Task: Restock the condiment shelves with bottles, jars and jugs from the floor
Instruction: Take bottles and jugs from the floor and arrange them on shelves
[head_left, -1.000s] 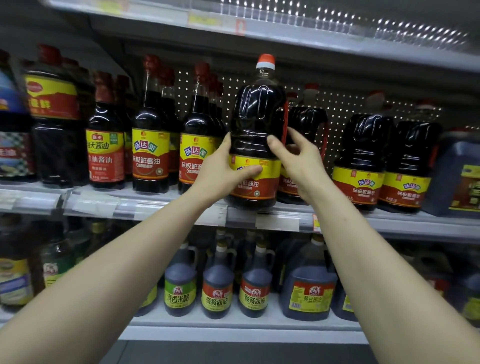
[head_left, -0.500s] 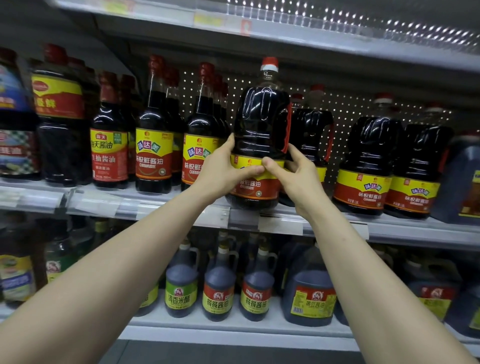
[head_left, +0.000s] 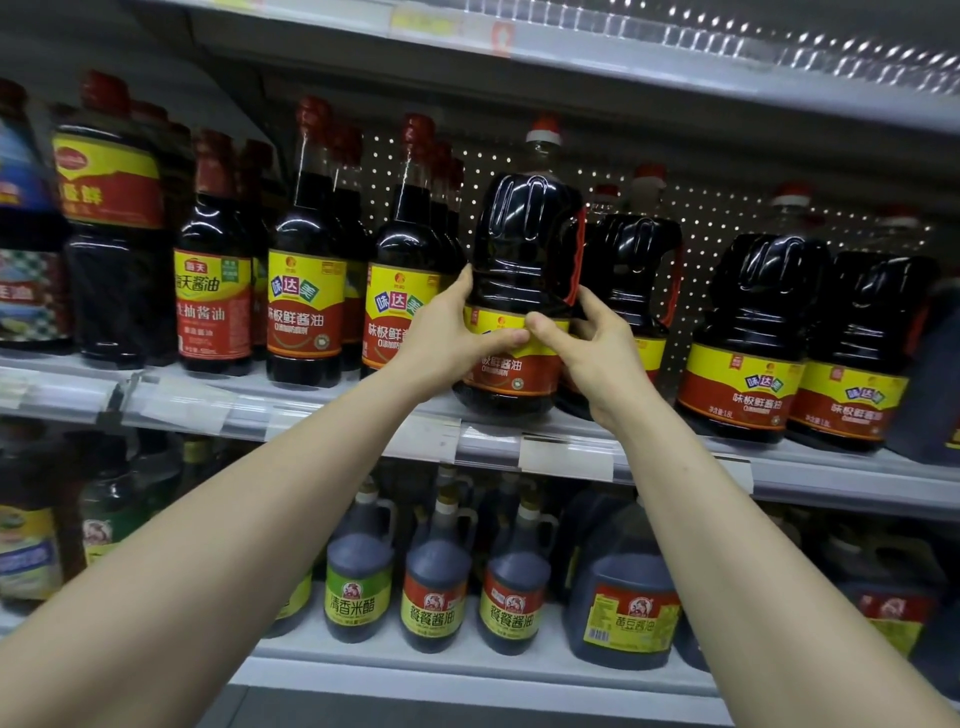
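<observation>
A large dark soy sauce jug (head_left: 524, 249) with a red and white cap and a yellow and red label stands upright at the front of the middle shelf (head_left: 488, 441). My left hand (head_left: 447, 338) grips its left side, thumb across the label. My right hand (head_left: 592, 348) grips its right side below the red handle, thumb on the label next to the left thumb. A matching jug (head_left: 641, 265) stands right behind it.
Slim soy sauce bottles (head_left: 306, 291) crowd the shelf to the left of the jug. Two matching jugs (head_left: 753, 332) stand to the right. The lower shelf (head_left: 467, 670) holds small vinegar and soy jugs (head_left: 436, 587). An upper shelf edge (head_left: 519, 47) runs overhead.
The jug has come down onto the middle shelf and slid back a little. My right thumb has moved across the label until it meets my left thumb.
</observation>
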